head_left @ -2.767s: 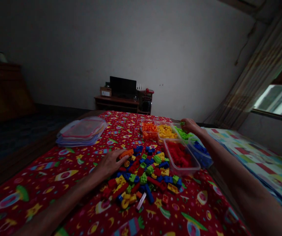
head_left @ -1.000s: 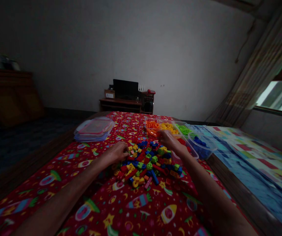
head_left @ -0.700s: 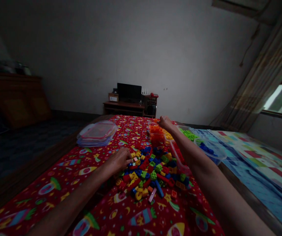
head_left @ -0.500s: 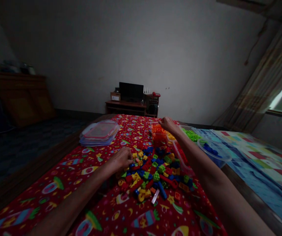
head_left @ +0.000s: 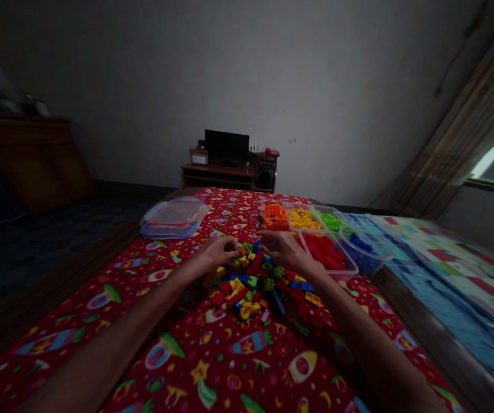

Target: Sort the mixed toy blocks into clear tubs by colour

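A heap of mixed toy bricks (head_left: 255,284) in red, blue, yellow, green and orange lies on the red patterned cloth (head_left: 229,367). My left hand (head_left: 218,252) rests at the heap's left far edge with its fingers curled in a pinch; what it holds is too small to name. My right hand (head_left: 279,251) lies on the heap's far right side, fingers bent down onto the bricks. Behind stand clear tubs of orange bricks (head_left: 275,216), yellow bricks (head_left: 303,218), green bricks (head_left: 331,220), red bricks (head_left: 326,252) and blue bricks (head_left: 361,252).
A stack of clear tub lids (head_left: 172,217) lies at the cloth's far left. A wooden edge (head_left: 419,321) borders the cloth on the right, with a blue patterned mat (head_left: 457,287) beyond. A low desk with a dark screen (head_left: 226,150) stands against the far wall.
My right hand has come back from the orange tub at the far side down onto the heap. My left hand stayed at the heap's left edge. The view tilted slightly.
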`<state>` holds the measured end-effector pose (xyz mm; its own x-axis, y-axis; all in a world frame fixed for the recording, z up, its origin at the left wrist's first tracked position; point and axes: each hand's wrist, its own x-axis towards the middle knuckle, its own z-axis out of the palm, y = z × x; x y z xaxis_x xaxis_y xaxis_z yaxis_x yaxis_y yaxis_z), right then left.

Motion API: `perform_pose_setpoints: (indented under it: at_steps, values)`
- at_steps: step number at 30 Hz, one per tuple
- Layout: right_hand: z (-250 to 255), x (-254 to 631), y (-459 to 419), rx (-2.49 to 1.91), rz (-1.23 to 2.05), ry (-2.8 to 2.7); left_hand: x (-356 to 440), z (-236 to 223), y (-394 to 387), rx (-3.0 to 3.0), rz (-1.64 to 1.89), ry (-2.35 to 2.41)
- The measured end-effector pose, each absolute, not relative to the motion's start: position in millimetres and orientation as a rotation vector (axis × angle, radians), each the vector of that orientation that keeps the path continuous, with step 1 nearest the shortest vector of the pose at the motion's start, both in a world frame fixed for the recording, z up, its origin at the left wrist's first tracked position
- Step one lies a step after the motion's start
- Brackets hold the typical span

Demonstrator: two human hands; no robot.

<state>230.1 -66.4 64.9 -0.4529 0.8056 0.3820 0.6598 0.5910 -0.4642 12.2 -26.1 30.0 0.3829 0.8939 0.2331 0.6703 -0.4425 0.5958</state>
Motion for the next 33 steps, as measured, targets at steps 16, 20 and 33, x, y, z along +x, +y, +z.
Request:
perform_pose_setpoints:
  at_steps: [16,20,33]
  values:
    - [37,234,-65,-1.130,0.188,-2.250,31,30,-39,2.263,0.806,1.159]
    - [39,238,-65,-1.082,0.231,-2.306,30,36,-42,2.334,0.852,1.222]
    - [61,242,-72,-1.145,0.355,-2.313,33,39,-46,2.175,0.811,1.181]
